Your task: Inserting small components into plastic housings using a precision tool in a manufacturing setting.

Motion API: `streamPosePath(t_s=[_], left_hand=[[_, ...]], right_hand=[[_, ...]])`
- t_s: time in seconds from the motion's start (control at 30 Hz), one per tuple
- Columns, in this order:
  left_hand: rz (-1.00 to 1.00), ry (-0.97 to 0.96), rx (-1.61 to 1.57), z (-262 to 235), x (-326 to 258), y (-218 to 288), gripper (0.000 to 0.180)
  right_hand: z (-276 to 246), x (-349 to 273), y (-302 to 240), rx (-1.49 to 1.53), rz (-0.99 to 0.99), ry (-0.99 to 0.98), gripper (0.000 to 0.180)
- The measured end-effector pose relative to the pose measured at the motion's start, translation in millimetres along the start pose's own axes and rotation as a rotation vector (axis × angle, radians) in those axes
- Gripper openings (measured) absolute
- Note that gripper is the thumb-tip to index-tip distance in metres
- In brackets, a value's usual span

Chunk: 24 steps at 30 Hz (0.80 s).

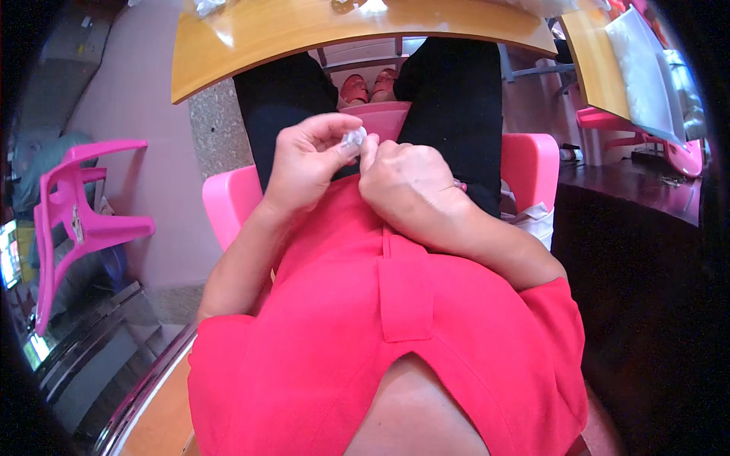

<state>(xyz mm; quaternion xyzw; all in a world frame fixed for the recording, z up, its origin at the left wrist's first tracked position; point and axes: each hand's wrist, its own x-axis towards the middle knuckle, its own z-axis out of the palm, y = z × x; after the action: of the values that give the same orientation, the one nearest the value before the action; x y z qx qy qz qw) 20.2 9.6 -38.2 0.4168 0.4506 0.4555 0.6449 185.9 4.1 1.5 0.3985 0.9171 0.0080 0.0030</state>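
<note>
In front of my lap, my left hand [312, 159] pinches a small, whitish, crinkled, shiny piece [353, 138] between thumb and fingers. What exactly the piece is, I cannot make out. Close against it on the right, my right hand [408, 176] is closed, its back turned up and the fingers curled out of sight. A small pinkish tip [461, 185] shows past the right hand's outer edge; whether it belongs to something held is unclear. Below and beyond both hands, a pink basin [384, 118] sits between my knees.
A wooden table [357, 34] spans the space ahead, over my legs. Pink chair arms [530, 171] flank me. Another pink chair [84, 220] is at the left. A second wooden table [601, 68] at the right carries a whitish plastic bag [646, 80].
</note>
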Motion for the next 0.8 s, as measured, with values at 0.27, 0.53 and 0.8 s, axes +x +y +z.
streamPosePath(t_s=[0.27, 0.53, 0.8], left_hand=[[0.082, -0.132, -0.332, -23.4, 1.8, 19.2, 0.028], [0.073, -0.182, -0.347, -17.7, -5.8, 21.8, 0.029], [0.043, -0.162, -0.310, -14.3, -6.4, 22.4, 0.028]], right_hand=[[-38.3, -0.9, 23.7, 0.259, 0.041, 0.118, 0.025], [-39.4, -1.0, 17.9, 0.285, 0.008, 0.123, 0.023], [-39.9, -2.8, 18.7, 0.287, 0.008, 0.086, 0.020]])
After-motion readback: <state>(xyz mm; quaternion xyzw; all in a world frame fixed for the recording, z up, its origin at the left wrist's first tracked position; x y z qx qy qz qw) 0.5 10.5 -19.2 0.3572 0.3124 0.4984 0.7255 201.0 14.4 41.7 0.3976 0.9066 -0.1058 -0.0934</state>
